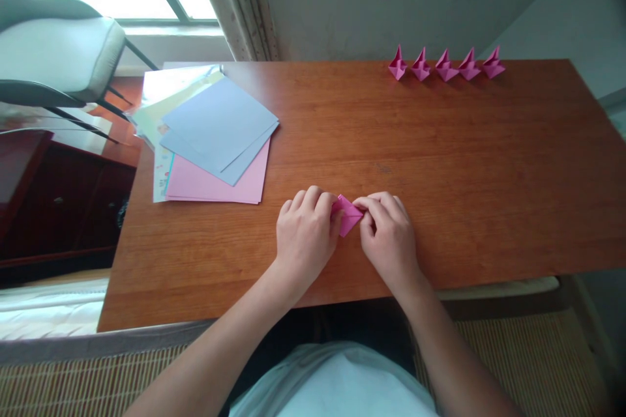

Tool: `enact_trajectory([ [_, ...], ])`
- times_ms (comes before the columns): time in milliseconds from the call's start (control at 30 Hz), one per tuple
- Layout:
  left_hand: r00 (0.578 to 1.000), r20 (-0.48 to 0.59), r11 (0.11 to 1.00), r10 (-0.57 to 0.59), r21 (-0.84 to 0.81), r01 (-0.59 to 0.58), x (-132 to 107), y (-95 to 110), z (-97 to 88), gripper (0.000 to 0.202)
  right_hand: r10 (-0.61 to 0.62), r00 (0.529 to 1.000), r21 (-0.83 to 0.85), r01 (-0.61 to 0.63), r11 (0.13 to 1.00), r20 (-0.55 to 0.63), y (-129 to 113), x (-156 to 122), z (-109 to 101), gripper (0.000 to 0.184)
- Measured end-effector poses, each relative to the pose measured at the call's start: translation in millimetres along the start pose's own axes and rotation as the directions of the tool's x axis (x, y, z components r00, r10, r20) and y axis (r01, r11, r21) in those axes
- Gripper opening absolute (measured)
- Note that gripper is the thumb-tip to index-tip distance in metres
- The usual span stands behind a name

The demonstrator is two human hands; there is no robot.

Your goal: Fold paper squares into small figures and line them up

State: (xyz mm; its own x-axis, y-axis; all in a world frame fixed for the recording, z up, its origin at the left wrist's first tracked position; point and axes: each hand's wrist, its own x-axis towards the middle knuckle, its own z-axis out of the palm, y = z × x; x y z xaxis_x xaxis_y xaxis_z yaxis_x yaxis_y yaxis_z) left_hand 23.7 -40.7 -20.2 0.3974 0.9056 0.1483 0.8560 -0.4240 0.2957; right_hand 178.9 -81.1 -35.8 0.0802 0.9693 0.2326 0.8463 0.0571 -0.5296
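Note:
A small pink piece of folded paper (pixel 347 216), roughly diamond-shaped with creases across it, is between my hands near the table's front edge. My left hand (pixel 308 225) pinches its left side between thumb and fingers, which cover that end. At the opposite corner, my right hand (pixel 388 231) is closed with thumb and fingertips gripping the paper's right tip. Along the far edge stands a row of several pink origami figures (pixel 446 66), each with a pointed top.
On the left of the wooden table (pixel 440 163) lie overlapping grey-blue sheets (pixel 222 120), pink sheets (pixel 220 182) and clear-wrapped paper packs (pixel 161 101). A grey chair (pixel 63 45) stands beyond the table's left side, near the window and a curtain (pixel 239 0).

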Motion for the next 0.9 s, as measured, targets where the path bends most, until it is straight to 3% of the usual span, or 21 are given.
enact_trajectory([
  [100,1.000,-0.006,1.000,0.002,-0.002,-0.002,-0.1,-0.4,0.2,0.010,0.016,1.000,0.061,-0.016,0.998,-0.003,1.1,0.2,-2.6,0.033],
  [200,1.000,-0.004,1.000,-0.002,0.001,0.002,0.0,-0.2,-0.1,0.011,0.047,0.999,0.097,-0.046,0.994,-0.010,-3.7,2.6,-2.0,0.025],
  [300,1.000,-0.004,1.000,-0.005,0.009,0.005,0.3,0.2,-0.4,0.013,0.064,0.998,0.017,-0.064,0.998,-0.013,-9.1,4.1,1.7,0.015],
  [433,1.000,-0.008,1.000,0.012,0.013,-0.012,0.7,-1.6,-0.2,0.015,0.057,0.998,-0.037,-0.056,0.998,0.006,-11.0,4.0,5.1,0.016],
  [767,0.974,0.018,0.974,0.226,0.014,-0.226,-2.9,-25.5,-1.6,0.020,0.050,0.999,-0.046,-0.049,0.998,0.011,-9.3,3.9,4.0,0.017],
  [900,0.977,0.019,0.973,0.215,-0.087,-0.212,-1.5,-31.1,-2.5,0.024,0.051,0.999,-0.031,-0.051,0.998,0.014,-8.3,3.6,3.6,0.016],
])
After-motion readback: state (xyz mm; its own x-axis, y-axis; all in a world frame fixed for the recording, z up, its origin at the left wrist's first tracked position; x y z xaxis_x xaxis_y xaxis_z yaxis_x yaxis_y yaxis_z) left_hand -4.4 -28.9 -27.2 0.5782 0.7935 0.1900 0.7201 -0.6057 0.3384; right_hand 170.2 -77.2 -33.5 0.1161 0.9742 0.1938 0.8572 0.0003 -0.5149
